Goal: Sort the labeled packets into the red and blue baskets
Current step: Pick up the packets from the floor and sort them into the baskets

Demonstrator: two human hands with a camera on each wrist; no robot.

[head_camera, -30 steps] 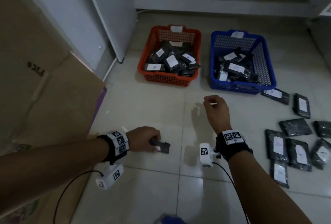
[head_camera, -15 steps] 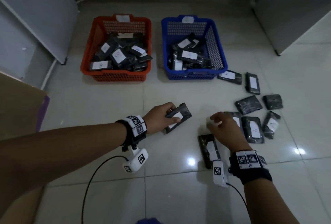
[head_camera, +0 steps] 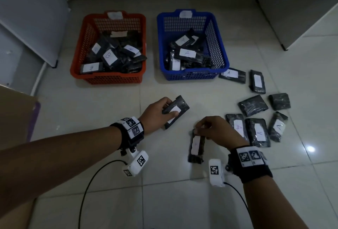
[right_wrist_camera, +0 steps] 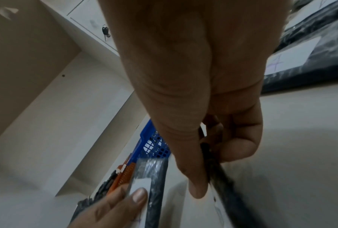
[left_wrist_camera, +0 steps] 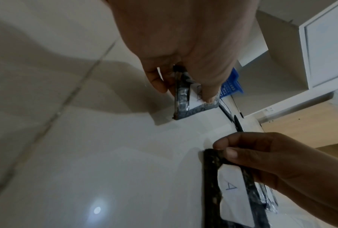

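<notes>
My left hand (head_camera: 165, 111) grips a black packet with a white label (head_camera: 180, 107) just above the floor, thumb on the label; the left wrist view shows that packet (left_wrist_camera: 185, 98) pinched between thumb and fingers. My right hand (head_camera: 203, 130) pinches the far end of a second labelled packet (head_camera: 196, 146), marked "A" (left_wrist_camera: 231, 187); the right wrist view shows its dark edge (right_wrist_camera: 222, 177) between thumb and finger. The red basket (head_camera: 109, 79) and blue basket (head_camera: 190, 76) stand side by side beyond the hands, each holding several packets.
Several more black packets (head_camera: 253, 105) lie on the tiled floor right of my right hand, some label up. White cabinets (head_camera: 296, 12) stand at the back right, a white panel (head_camera: 27, 18) at the left, and brown cardboard (head_camera: 14, 111) at the left edge.
My left hand has carried its packet forward and right, toward the baskets. My right hand dropped from mid-air to the floor pile and took hold of a labelled packet's end.
</notes>
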